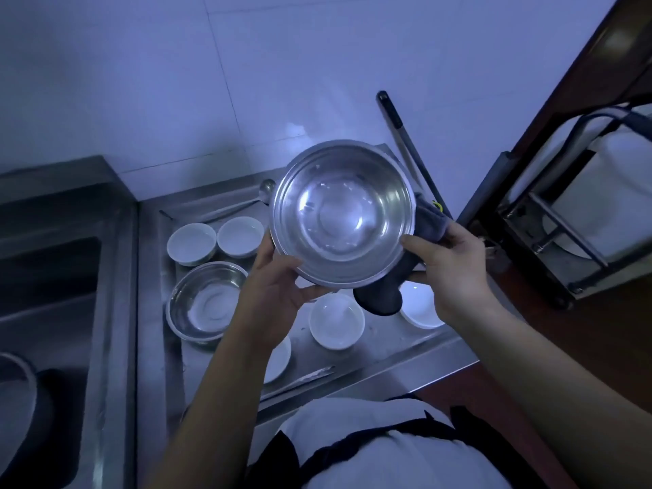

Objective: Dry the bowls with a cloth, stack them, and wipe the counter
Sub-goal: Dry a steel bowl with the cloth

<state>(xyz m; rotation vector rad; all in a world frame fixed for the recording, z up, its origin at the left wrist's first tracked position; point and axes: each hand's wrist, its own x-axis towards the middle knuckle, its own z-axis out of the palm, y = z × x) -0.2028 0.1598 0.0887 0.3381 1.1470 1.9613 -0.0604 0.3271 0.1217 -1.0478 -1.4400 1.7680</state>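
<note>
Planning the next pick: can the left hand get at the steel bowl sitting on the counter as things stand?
Probably not yet. The left hand grips the rim of the raised steel bowl, so it is busy. The counter steel bowl lies just to its left, open side up, nothing over it; once freed, the way looks clear.

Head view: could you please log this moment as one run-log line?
step: drying | left hand: holds steel bowl | right hand: holds cloth against bowl | second steel bowl: on counter

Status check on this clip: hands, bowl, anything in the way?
Left hand grips large steel bowl, raised above counter. Right hand holds dark grey cloth against bowl's outside. Nothing in the way.
</note>
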